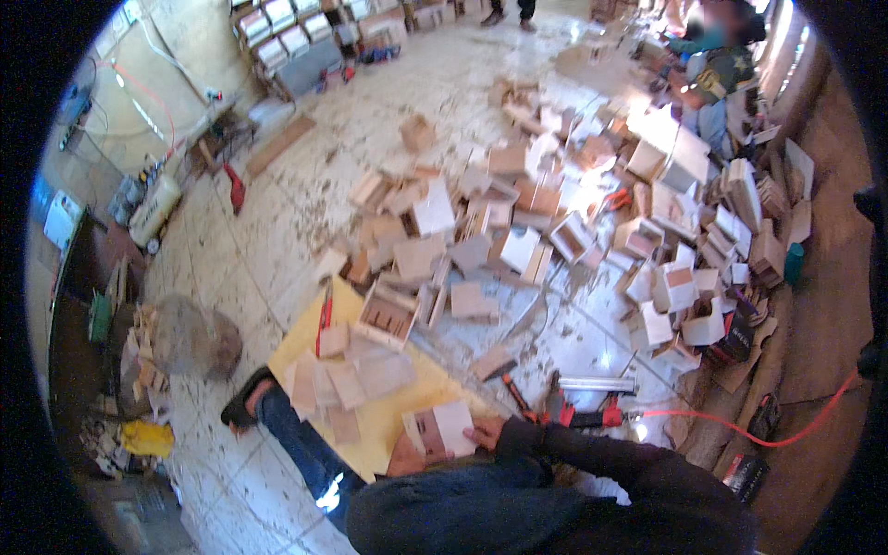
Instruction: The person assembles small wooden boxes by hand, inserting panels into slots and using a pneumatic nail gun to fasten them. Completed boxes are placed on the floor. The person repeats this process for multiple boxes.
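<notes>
Nearest are the dark sleeves [453, 509] of the person. From them comes the right hand [487, 432], and its grip is closed on the right edge of a small wooden piece [442, 429], with the thumb and fingers touching it. The left hand [404, 457] is at the lower left side of this piece, partly hidden; I cannot tell how far its grip is closed. The wooden piece has a pale face and a browner part with dark openings, and it is above the near end of a yellow surface [375, 444].

On this surface, a little farther, several thin wood panels [348, 385] lie overlapping. A red-handled tool [326, 319] is beside them, and an open wooden box [387, 315] is at the far edge. To the left of the surface is a dark shoe [248, 398].

At right, near the right hand, a hammer [514, 390] lies on the floor [277, 250], and next to it a red and black nail gun [590, 405] with a red hose [758, 440].

Beyond, many wooden boxes [488, 194] are spread in a loose heap. Farther, at upper right, a co-worker [726, 79] sits behind the heap. At upper left, a pale air tank [155, 209] stands by the wall [171, 55].
</notes>
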`<state>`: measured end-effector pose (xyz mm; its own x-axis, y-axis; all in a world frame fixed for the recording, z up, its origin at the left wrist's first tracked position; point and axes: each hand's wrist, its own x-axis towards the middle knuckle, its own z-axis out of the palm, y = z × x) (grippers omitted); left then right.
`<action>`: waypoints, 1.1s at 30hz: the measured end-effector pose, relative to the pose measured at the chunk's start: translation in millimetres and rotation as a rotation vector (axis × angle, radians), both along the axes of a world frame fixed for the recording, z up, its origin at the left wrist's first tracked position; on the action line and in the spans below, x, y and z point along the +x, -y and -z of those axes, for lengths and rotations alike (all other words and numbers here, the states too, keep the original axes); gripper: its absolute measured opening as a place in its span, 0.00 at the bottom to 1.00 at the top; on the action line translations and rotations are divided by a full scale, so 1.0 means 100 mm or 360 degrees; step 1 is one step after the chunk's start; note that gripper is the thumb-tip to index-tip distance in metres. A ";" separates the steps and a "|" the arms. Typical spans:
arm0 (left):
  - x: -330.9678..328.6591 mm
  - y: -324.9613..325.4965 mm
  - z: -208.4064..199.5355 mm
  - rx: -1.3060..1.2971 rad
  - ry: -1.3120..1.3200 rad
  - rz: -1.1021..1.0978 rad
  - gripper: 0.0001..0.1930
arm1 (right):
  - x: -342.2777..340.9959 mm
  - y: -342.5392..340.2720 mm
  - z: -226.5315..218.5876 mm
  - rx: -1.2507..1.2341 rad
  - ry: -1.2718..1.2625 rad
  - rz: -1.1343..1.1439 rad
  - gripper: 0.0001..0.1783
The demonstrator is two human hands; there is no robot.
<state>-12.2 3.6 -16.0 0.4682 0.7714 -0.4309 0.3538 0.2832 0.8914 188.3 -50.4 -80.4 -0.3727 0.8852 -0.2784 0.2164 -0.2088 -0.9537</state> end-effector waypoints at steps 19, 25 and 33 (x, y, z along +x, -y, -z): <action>0.27 -0.39 0.17 0.0184 -0.0138 -0.0640 0.32 | 0.20 -0.44 0.05 -0.0080 0.0152 0.0055 0.30; 0.17 -0.46 0.36 0.0103 -0.0024 -0.0775 0.28 | 0.11 -0.58 0.09 0.0231 0.0139 0.0239 0.26; 0.14 -0.25 0.31 0.0457 -0.0323 -0.0814 0.20 | 0.15 -0.54 0.16 0.0183 -0.0008 0.0192 0.20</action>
<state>2.2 28.2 -47.1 -0.0607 0.9749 -0.2144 0.4071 0.2203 0.8864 203.5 3.4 -96.3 -0.2629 0.9496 -0.1708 0.1913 -0.1222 -0.9739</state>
